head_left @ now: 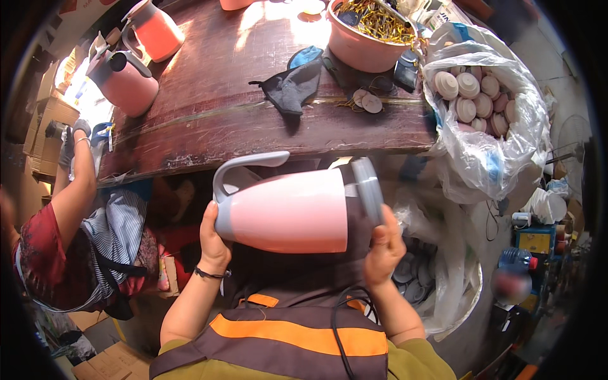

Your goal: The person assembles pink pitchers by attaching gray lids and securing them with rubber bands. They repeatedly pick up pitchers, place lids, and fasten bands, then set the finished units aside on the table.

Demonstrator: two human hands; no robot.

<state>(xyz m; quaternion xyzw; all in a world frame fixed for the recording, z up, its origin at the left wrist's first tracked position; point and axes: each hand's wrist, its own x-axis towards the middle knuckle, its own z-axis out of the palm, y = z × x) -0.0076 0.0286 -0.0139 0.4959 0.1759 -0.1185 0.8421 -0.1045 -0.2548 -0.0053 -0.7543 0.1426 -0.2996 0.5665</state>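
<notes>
Both upright: left hand (214, 244) on pink jug (288, 213); right hand (385, 251) on disc (368, 185).

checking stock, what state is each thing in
Pink grey-handled jug: sideways, in left hand
Round grey disc: tilted, off jug, in right hand
Round pink plastic tub: open, holding gold strips
Clear plastic bag: open, holding pale round discs
Red-orange jug: standing
Dusty-pink jug: standing

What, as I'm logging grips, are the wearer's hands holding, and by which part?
The left hand holds the pink jug by its grey, narrower end; the right hand holds a grey disc, blurred, by its lower edge.
</notes>
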